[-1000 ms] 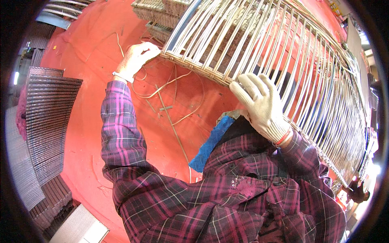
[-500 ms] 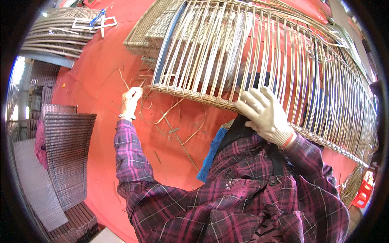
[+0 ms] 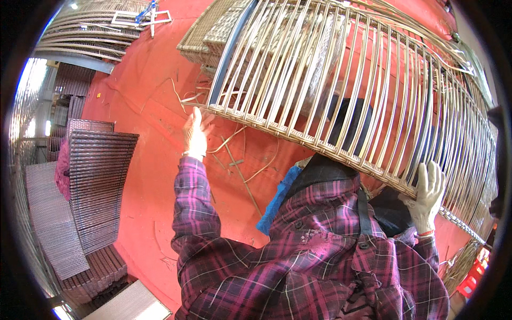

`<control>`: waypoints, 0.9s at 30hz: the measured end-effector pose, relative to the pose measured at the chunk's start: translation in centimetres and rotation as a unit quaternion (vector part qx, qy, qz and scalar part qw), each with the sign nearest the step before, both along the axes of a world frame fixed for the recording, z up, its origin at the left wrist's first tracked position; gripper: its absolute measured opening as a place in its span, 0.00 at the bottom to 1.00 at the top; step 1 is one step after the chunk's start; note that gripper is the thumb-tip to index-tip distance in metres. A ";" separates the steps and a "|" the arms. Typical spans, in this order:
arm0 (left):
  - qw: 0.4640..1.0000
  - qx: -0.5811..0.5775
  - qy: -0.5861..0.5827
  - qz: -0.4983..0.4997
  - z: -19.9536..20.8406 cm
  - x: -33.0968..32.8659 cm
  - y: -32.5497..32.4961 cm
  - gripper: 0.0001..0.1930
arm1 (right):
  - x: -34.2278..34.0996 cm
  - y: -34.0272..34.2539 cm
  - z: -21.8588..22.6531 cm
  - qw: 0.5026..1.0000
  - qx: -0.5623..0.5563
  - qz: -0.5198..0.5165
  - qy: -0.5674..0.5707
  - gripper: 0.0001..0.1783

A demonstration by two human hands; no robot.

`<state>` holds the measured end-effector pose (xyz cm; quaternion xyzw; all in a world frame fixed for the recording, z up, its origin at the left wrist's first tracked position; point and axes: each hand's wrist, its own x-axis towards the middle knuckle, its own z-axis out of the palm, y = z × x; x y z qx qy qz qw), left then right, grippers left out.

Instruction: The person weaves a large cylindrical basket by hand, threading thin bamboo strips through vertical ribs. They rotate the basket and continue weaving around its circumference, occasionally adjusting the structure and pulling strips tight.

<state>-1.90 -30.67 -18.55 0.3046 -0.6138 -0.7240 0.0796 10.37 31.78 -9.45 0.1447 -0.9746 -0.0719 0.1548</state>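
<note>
A long rattan frame (image 3: 298, 140) with many thin upright slats and a braided near rail lies across in front of me. My bare left hand (image 3: 196, 136) is beside its near left corner, thumb up and fingers apart, slightly blurred. Thin loose rattan strands (image 3: 188, 100) show just above that hand; I see none clearly held in it. My right hand (image 3: 429, 193), in a pale knitted glove, rests at the near rail farther right. Its fingers stretch up over the slats and are not wrapped around anything I can see.
Woven rattan panels (image 3: 205, 40) are stacked behind the frame's left end. Dark woven panels (image 3: 101, 186) stand at the left, below bundled rattan lengths (image 3: 88, 34). Strand scraps and a thin stick (image 3: 242, 178) lie on the red floor (image 3: 154, 213). A red crate (image 3: 472, 280) sits lower right.
My right hand has moved right along the near rail. My left hand has moved closer to the frame's left corner, and its fingers have loosened from around the strand. The looped strands have shifted.
</note>
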 end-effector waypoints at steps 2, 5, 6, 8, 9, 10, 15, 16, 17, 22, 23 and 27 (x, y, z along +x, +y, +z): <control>0.988 0.144 0.037 -0.047 0.4 -0.8 2.2 0.31 | 0.8 1.0 0.1 0.999 -0.022 -0.040 0.026 0.56; 0.965 0.216 0.145 -0.045 0.6 -2.6 4.7 0.23 | 1.1 1.5 0.5 0.996 -0.047 -0.026 0.070 0.53; 0.971 0.194 0.136 -0.020 0.8 -3.0 5.1 0.21 | 1.0 1.5 0.6 0.995 -0.070 -0.024 0.068 0.52; 0.982 0.147 0.121 0.002 1.1 -3.7 5.6 0.19 | 0.8 1.5 0.9 0.997 -0.054 -0.003 0.048 0.49; 0.980 0.150 0.133 0.006 1.2 -3.9 5.8 0.19 | 0.7 1.5 1.0 0.997 -0.049 0.012 0.058 0.48; 0.980 0.154 0.123 0.019 1.4 -4.1 6.2 0.19 | 0.5 1.6 1.0 0.997 -0.050 0.011 0.063 0.48; 0.980 0.147 0.109 0.078 2.0 -4.9 7.9 0.29 | 0.5 1.3 1.1 0.999 -0.024 -0.041 0.005 0.34; 0.982 0.138 0.102 0.080 2.1 -5.0 8.1 0.33 | 0.4 1.1 1.1 0.998 -0.042 -0.033 0.023 0.30; 0.985 0.118 0.107 0.064 2.2 -5.2 8.1 0.35 | 0.4 0.9 1.2 0.998 -0.046 -0.033 0.038 0.23; 0.977 0.209 -0.004 0.037 1.9 -4.8 5.3 0.28 | -0.4 0.4 1.5 0.996 -0.045 -0.039 0.066 0.12; 0.974 0.224 -0.013 0.027 1.8 -4.6 4.5 0.25 | -0.6 0.6 1.6 0.993 -0.043 -0.025 0.109 0.12; 0.984 0.161 -0.014 -0.072 2.5 -3.2 2.1 0.23 | -1.2 1.9 2.6 0.998 -0.004 -0.035 0.060 0.10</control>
